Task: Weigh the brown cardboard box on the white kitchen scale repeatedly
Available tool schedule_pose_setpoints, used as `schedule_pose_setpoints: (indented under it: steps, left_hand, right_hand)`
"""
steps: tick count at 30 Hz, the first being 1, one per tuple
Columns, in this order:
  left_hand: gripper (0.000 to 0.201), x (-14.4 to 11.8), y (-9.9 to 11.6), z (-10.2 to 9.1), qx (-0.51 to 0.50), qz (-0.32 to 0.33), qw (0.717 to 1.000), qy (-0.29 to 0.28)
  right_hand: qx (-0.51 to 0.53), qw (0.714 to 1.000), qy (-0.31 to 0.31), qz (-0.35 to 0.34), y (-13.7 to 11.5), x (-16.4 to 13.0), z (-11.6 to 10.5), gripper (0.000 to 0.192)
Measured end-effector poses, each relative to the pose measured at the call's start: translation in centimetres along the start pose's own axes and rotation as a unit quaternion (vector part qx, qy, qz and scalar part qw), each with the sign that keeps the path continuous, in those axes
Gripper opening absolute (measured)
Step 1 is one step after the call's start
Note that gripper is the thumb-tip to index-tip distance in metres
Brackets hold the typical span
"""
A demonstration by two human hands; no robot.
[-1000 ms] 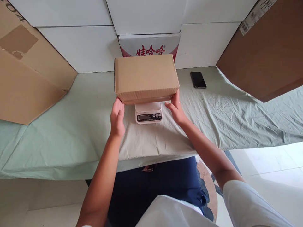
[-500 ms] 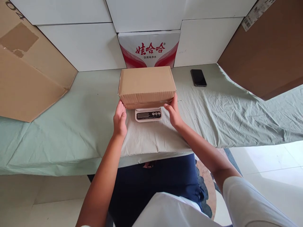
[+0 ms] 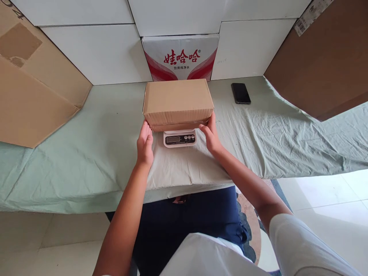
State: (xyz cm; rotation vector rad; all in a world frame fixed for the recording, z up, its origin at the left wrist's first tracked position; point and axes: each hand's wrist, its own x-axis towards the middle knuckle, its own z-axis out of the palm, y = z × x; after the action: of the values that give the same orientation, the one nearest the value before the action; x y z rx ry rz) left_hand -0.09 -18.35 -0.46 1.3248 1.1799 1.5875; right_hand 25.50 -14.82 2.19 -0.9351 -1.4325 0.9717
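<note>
A brown cardboard box [image 3: 178, 99] sits over a small white digital kitchen scale [image 3: 179, 139], whose front with display and buttons shows below the box. The scale's weighing plate is mostly hidden under it. At the box's lower left front corner, my left hand [image 3: 145, 145] grips the side, fingers along it and partly hidden, thumb in front. My right hand [image 3: 211, 136] holds the lower right front corner, its thumb near the front face and its fingers up the right side.
A black phone [image 3: 240, 93] lies on the green cloth [image 3: 115, 153] to the right. Behind the box stands a white and red printed carton [image 3: 181, 57] against white panels [image 3: 94, 53]. Large cardboard pieces flank the surface at left [image 3: 43, 92] and right [image 3: 322, 69].
The view has shifted very slightly. Both hands stay at the box's sides, and the box and scale keep their places.
</note>
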Motion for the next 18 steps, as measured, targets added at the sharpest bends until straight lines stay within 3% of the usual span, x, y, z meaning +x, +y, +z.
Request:
schedule_pose_setpoints:
  steps: [7, 11, 14, 18]
  left_hand:
    - [0.095, 0.0, 0.3, 0.1, 0.000, 0.008, 1.000, -0.003]
    - [0.076, 0.1, 0.9, -0.5, -0.015, 0.072, 0.997, 0.035]
    - [0.065, 0.2, 1.3, -0.9, -0.043, 0.074, 0.994, 0.070]
    - [0.059, 0.2, 1.4, -1.0, -0.067, 0.072, 0.993, 0.064]
  right_hand:
    - [0.000, 1.000, 0.008, -0.006, 0.3, 0.0, 0.0, 0.081]
    - [-0.016, 0.997, 0.066, -0.023, 1.0, 0.6, -1.1, 0.081]
    - [-0.034, 0.992, 0.121, -0.025, 1.4, 1.3, -2.4, 0.077]
    - [-0.045, 0.987, 0.147, -0.035, 1.4, 1.7, -3.4, 0.075]
